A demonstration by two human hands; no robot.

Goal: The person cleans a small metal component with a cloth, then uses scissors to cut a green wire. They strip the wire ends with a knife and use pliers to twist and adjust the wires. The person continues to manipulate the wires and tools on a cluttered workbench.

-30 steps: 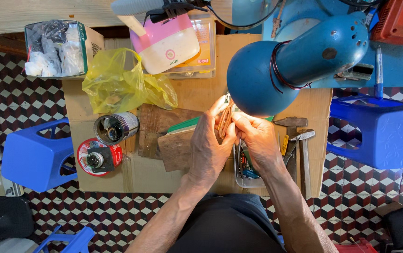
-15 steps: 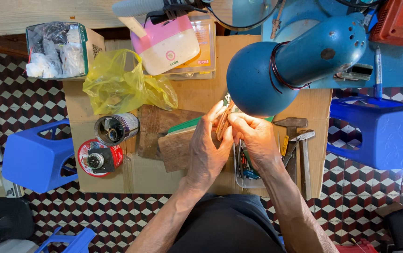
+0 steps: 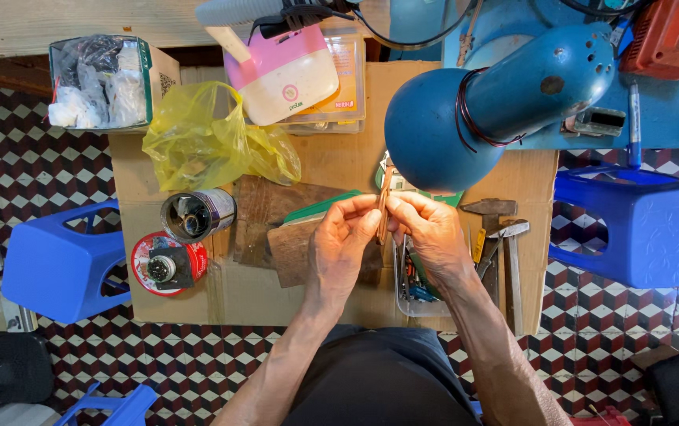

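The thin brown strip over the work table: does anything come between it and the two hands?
Nothing visible does. The left hand and right hand both pinch the thin brown strip directly with bare fingertips. The blue lamp shade hangs just beyond its upper end, not between.

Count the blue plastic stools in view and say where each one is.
3. One blue stool stands left of the cardboard-covered table, one right of it, and part of a third shows at the bottom left. Others may be out of frame.

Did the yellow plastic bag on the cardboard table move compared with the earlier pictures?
No. The yellow plastic bag lies in the same place, just above the round metal can.
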